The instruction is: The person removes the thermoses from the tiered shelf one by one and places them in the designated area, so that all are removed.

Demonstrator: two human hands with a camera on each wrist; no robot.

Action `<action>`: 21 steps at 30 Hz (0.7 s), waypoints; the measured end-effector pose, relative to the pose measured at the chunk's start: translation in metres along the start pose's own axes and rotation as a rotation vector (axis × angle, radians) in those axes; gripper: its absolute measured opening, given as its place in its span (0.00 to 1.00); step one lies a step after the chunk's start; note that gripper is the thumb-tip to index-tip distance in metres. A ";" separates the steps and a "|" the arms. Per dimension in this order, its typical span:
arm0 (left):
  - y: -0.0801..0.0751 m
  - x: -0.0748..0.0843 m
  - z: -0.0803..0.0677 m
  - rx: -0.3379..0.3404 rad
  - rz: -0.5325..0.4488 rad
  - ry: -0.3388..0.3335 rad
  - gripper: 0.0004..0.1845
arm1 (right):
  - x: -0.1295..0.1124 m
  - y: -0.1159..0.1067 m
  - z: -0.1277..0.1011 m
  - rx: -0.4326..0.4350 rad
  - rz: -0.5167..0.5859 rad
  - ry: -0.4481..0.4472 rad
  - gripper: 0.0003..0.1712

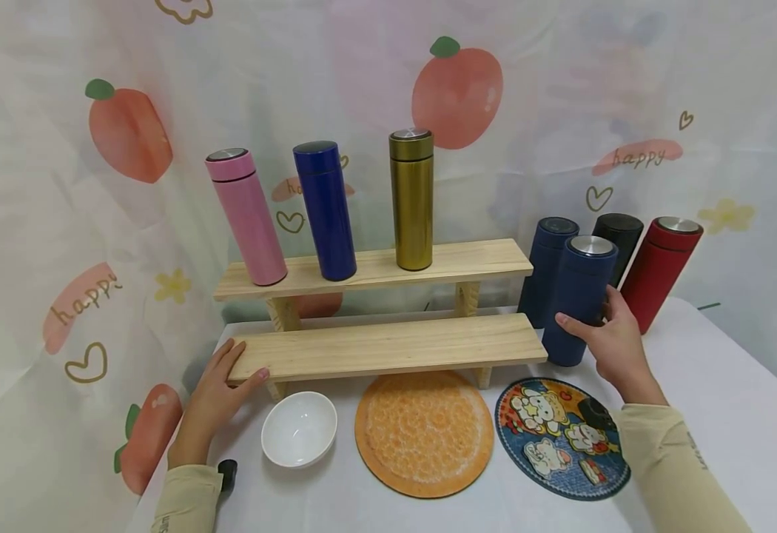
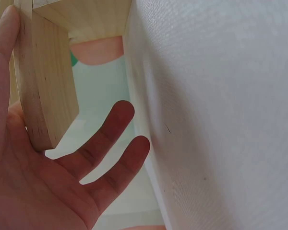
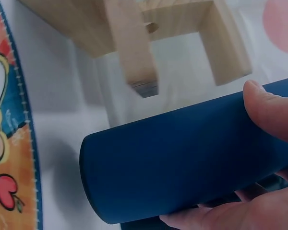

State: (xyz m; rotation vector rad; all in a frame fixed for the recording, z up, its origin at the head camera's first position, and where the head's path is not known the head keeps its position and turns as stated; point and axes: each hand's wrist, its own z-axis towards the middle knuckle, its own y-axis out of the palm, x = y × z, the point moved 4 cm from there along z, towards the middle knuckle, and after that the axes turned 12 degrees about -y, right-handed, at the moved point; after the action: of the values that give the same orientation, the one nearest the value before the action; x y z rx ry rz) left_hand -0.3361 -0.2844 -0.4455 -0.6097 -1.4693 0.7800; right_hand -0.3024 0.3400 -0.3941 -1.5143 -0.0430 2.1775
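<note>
My right hand (image 1: 618, 344) grips a dark blue thermos bottle (image 1: 578, 303) with a silver-topped lid, beside the right end of a two-tier wooden shelf (image 1: 388, 348). In the right wrist view the thumb lies on one side of the bottle (image 3: 182, 153) and fingers on the other. I cannot tell whether its base touches the table. My left hand (image 1: 218, 389) holds the lower tier's left end, with the thumb at the front edge. Two of its fingers (image 2: 117, 177) stretch out loosely below the board in the left wrist view. Pink (image 1: 249, 218), blue (image 1: 325, 211) and gold (image 1: 412, 200) thermos bottles stand on the upper tier.
Behind the held bottle stand another dark blue bottle (image 1: 548, 259), a black one (image 1: 618, 240) and a red one (image 1: 661, 274). In front of the shelf lie a white bowl (image 1: 300, 429), an orange round mat (image 1: 425, 437) and a cartoon-printed round mat (image 1: 562, 437). A printed cloth hangs behind.
</note>
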 end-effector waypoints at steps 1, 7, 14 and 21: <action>0.000 0.000 0.000 -0.001 0.000 -0.002 0.50 | 0.002 0.001 0.000 -0.002 -0.001 0.004 0.59; 0.000 0.001 0.001 -0.005 0.006 -0.011 0.51 | 0.013 0.004 -0.002 0.007 -0.009 0.026 0.59; 0.000 -0.001 0.001 -0.016 0.008 -0.043 0.51 | 0.020 0.008 -0.003 0.018 -0.026 0.008 0.58; 0.000 -0.001 0.000 -0.040 0.014 -0.066 0.52 | 0.026 0.009 -0.001 0.027 -0.019 -0.013 0.57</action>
State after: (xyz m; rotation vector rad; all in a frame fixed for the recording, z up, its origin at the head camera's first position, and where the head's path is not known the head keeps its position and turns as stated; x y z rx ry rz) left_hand -0.3364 -0.2853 -0.4458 -0.6303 -1.5449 0.7900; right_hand -0.3120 0.3428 -0.4195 -1.4789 -0.0317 2.1651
